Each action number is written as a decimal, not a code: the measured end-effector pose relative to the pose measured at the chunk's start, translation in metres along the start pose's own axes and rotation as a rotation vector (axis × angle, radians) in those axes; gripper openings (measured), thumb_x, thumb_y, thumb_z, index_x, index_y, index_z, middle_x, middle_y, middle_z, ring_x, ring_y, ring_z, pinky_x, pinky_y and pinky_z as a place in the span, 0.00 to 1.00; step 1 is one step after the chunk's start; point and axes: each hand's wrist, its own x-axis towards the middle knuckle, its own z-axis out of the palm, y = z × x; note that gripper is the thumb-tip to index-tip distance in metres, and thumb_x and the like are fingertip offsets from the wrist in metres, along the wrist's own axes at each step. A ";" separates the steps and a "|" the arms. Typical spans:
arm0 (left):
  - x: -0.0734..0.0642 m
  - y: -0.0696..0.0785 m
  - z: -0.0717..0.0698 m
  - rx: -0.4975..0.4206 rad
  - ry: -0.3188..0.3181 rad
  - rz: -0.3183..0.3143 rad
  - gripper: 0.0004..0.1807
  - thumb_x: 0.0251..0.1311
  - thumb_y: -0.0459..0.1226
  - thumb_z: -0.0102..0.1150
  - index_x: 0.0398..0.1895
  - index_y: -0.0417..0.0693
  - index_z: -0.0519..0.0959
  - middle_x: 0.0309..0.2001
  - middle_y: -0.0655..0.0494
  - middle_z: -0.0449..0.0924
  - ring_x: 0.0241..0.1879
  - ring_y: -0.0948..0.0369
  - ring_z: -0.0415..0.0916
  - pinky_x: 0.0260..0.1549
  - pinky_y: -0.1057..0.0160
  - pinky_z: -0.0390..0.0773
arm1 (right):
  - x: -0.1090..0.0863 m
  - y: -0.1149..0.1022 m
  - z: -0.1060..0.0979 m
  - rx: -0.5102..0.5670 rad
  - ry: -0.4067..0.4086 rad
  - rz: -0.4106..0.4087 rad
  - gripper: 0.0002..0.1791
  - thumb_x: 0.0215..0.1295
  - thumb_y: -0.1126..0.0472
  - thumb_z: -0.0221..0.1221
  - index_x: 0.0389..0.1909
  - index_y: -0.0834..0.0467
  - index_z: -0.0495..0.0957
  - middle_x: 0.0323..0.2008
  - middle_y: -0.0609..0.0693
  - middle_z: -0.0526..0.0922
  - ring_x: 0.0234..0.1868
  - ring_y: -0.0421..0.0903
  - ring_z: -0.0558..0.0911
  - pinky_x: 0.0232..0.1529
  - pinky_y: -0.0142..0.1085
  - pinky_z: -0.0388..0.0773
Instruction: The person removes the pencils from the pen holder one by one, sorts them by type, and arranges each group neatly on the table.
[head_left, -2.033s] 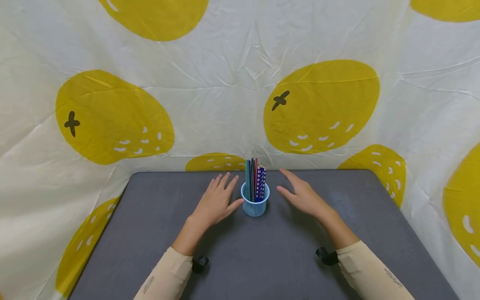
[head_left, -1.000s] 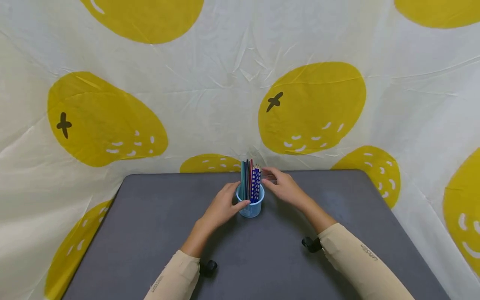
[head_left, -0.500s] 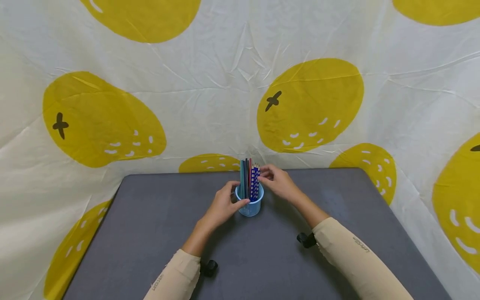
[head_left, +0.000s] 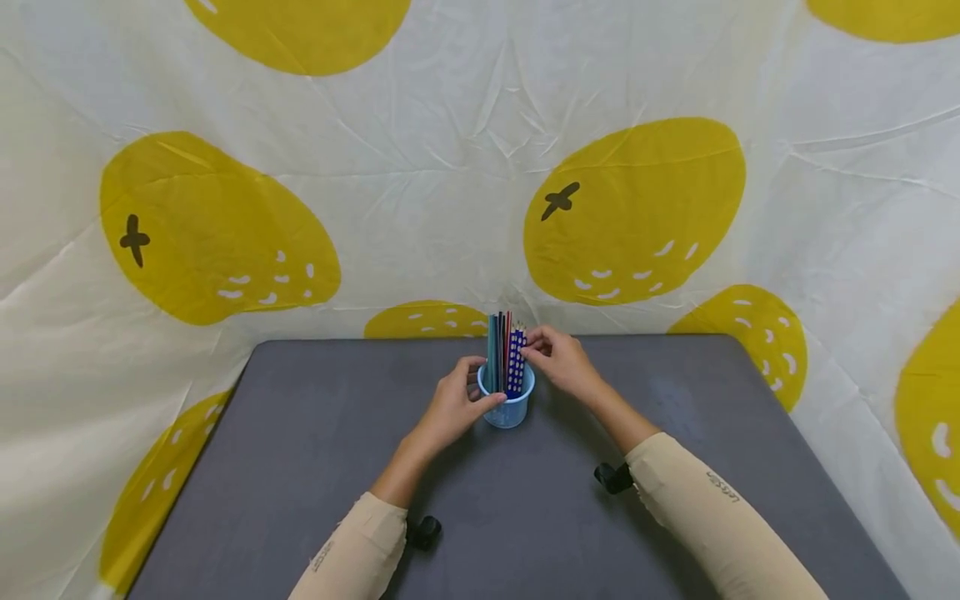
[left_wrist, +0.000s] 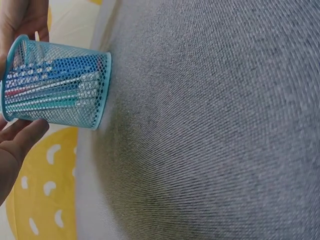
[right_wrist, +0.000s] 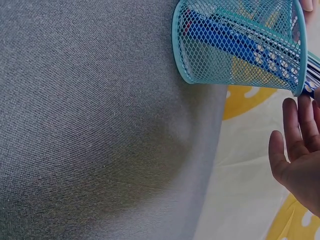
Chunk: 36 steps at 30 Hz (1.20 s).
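A light blue mesh pencil cup (head_left: 506,413) stands upright on the grey table, filled with several pencils. Dark blue pencils with pale dots (head_left: 515,367) lean at its right side; teal, black and red ones (head_left: 492,354) stand to their left. My left hand (head_left: 453,404) holds the cup's rim, thumb in front and fingers behind on the left. With thumb and forefinger my right hand (head_left: 562,362) pinches the upper part of a dotted blue pencil, still inside the cup. Its other fingers (right_wrist: 291,122) reach past the rim in the right wrist view.
The grey table (head_left: 525,517) extends to a straight back edge just behind the cup. A white cloth with yellow fruit prints (head_left: 442,242) hangs behind and beside it. Black wrist cameras (head_left: 425,533) hang beneath the beige sleeves (head_left: 720,508).
Both hands, earlier spread apart on either side of the cup, have come in. The left has taken hold of the rim, and the right has closed its fingertips on a blue pencil.
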 end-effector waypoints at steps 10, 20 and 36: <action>-0.001 0.000 -0.001 -0.027 -0.007 -0.016 0.38 0.61 0.43 0.74 0.69 0.41 0.66 0.66 0.36 0.75 0.65 0.42 0.76 0.60 0.48 0.82 | 0.001 -0.014 -0.011 0.020 0.038 -0.038 0.12 0.74 0.61 0.62 0.51 0.64 0.79 0.41 0.59 0.86 0.42 0.53 0.84 0.46 0.43 0.85; 0.000 0.001 -0.004 0.001 -0.010 -0.034 0.38 0.61 0.42 0.74 0.69 0.42 0.66 0.67 0.37 0.75 0.65 0.43 0.76 0.60 0.48 0.82 | 0.004 -0.051 -0.042 0.120 0.062 -0.100 0.13 0.74 0.62 0.61 0.53 0.65 0.75 0.43 0.61 0.83 0.42 0.54 0.85 0.45 0.39 0.89; -0.002 0.001 -0.004 0.002 -0.019 -0.060 0.38 0.62 0.42 0.74 0.70 0.42 0.65 0.67 0.37 0.74 0.66 0.42 0.75 0.60 0.48 0.81 | -0.001 -0.082 -0.086 0.303 0.146 -0.211 0.16 0.74 0.67 0.60 0.55 0.72 0.72 0.43 0.62 0.78 0.38 0.42 0.84 0.40 0.32 0.89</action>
